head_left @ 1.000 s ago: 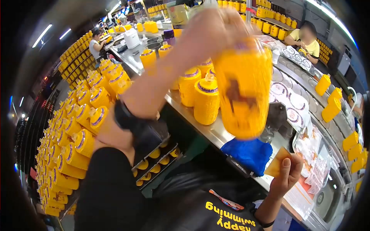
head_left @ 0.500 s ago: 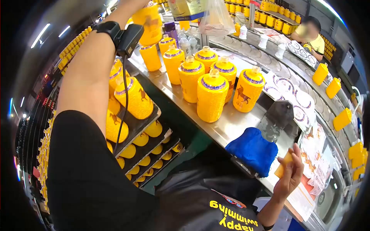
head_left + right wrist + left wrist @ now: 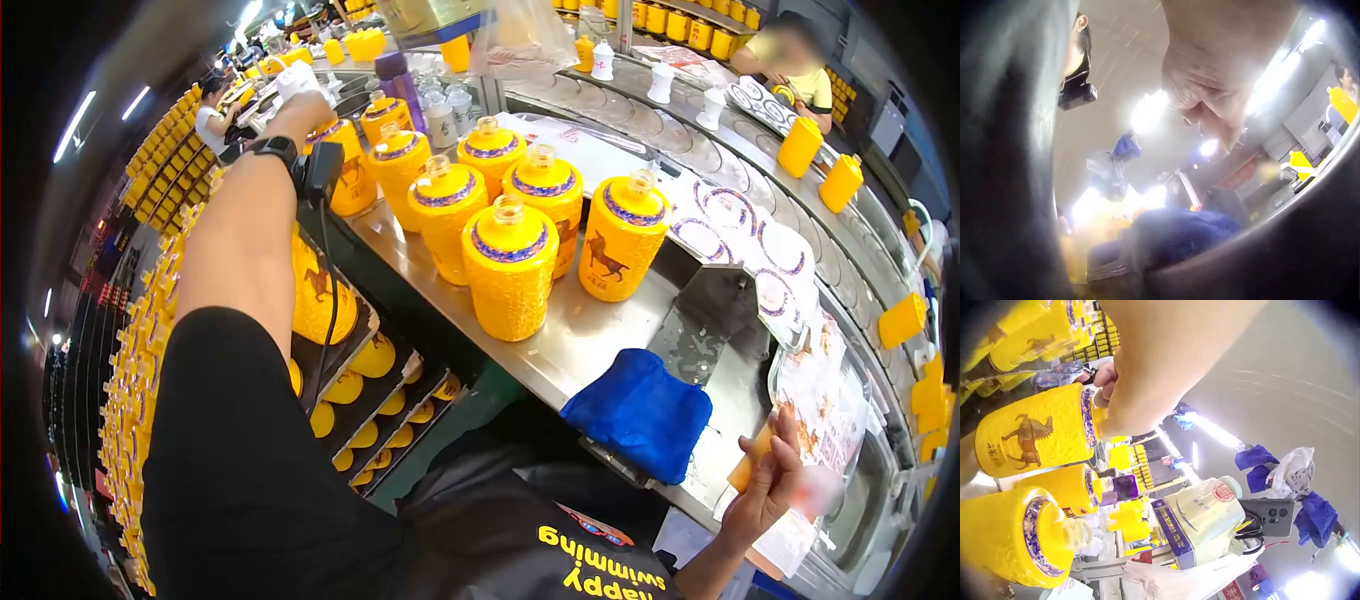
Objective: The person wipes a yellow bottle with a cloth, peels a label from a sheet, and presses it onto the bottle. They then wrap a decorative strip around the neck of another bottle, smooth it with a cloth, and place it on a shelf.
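At the far end of the bench, my left hand (image 3: 300, 108) grips the neck of a yellow bottle (image 3: 350, 175) with a brown horse on its side. In the left wrist view the fingers (image 3: 1105, 378) curl at that bottle's neck (image 3: 1099, 419), partly hidden by the wrist. Several similar yellow bottles (image 3: 508, 275), open-necked with purple patterned collars, stand upright beside it. My right hand (image 3: 768, 485), low at the right, holds a small flat tan piece (image 3: 750, 462) between thumb and fingers. The right wrist view does not show that piece clearly.
A folded blue cloth (image 3: 640, 412) lies at the bench's front edge, by a dark metal stand (image 3: 715, 310). Sheets of ring-shaped decals (image 3: 735, 225) are behind. Racks of bottles (image 3: 375, 365) stand at left, and a conveyor (image 3: 620, 125) runs beyond. A person (image 3: 790, 75) sits across.
My left hand has carried the yellow bottle from in front of me to the far end of the row, then lowered it to the bench. The right hand still holds the tan piece.
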The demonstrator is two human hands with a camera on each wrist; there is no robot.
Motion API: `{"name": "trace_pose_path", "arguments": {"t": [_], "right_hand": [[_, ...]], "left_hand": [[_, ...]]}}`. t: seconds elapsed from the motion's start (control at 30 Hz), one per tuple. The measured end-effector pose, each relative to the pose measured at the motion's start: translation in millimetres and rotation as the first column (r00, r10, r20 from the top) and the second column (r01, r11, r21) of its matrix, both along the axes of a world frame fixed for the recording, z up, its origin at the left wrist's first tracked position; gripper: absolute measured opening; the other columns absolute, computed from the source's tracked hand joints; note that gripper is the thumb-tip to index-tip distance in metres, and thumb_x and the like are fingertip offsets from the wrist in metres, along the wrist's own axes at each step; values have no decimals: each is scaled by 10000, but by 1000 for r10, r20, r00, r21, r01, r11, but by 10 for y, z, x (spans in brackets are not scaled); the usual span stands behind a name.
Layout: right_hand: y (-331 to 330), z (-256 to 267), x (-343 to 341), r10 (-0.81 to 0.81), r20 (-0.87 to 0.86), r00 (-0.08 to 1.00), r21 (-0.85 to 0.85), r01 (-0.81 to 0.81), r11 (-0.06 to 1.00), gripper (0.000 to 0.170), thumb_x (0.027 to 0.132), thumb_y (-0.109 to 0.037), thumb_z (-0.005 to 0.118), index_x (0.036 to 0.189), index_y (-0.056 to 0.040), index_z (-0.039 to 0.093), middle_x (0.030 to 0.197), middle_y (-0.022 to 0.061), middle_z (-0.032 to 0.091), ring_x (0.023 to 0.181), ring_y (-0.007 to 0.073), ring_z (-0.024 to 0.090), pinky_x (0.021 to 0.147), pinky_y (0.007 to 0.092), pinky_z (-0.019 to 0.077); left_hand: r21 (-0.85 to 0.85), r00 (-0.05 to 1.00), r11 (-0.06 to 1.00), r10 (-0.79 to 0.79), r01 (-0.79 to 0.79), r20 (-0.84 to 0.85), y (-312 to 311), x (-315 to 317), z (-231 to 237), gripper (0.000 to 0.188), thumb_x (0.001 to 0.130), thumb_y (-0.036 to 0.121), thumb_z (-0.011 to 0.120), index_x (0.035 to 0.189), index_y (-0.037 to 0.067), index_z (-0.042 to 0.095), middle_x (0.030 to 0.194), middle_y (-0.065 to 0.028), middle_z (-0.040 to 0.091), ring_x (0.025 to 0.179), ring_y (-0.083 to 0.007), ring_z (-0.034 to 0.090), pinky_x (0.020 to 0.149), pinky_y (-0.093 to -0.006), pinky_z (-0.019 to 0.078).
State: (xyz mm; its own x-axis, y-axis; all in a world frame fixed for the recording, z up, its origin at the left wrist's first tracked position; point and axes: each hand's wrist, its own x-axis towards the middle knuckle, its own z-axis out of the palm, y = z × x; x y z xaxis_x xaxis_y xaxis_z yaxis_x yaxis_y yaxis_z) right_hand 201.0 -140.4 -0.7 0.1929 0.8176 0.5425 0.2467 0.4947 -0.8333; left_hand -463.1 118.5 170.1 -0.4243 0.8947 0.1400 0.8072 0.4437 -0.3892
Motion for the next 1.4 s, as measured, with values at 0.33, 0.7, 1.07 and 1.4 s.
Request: {"name": "trace_pose_path", "arguments": {"t": [0.33,0.7,1.07,1.4], "right_hand": [[-154,-96,153,-78,159,984,-101,94,990,205,947,68,432,1081,1,571,1314,225,511,1104,260,584,841,340,545],[-466,-8,291,-136,130,982,0,137,991,281,867,156,468,1082,17,584,1322,240,511,1172,304,571,942,334,490],[-852,26,548,-310,271,911,94,295,951,276,794,149,494,1004,16,613,1217,202,576,1169,366,545,998,419,427],[-1146,-7,733,-416,288,863,73,413,908,213,945,53,445,1082,32,607,1228,162,558,1097,221,553,785,270,476]], "left_hand": [[183,975,967,-199,178,102,262,-318,-667,483,837,484,593,905,19,707,983,-240,667,980,-394,636,818,-473,502],[212,858,941,-329,263,394,649,-887,-774,287,753,209,644,900,-33,693,846,-279,666,858,-407,674,722,-464,536],[602,572,419,-816,680,-78,1280,1979,898,371,905,228,566,1205,13,600,1229,-218,599,1141,-325,580,928,-378,458],[457,192,150,-980,877,-46,-423,4711,950,378,860,394,580,989,50,667,960,-158,672,945,-313,632,843,-406,479]]}}
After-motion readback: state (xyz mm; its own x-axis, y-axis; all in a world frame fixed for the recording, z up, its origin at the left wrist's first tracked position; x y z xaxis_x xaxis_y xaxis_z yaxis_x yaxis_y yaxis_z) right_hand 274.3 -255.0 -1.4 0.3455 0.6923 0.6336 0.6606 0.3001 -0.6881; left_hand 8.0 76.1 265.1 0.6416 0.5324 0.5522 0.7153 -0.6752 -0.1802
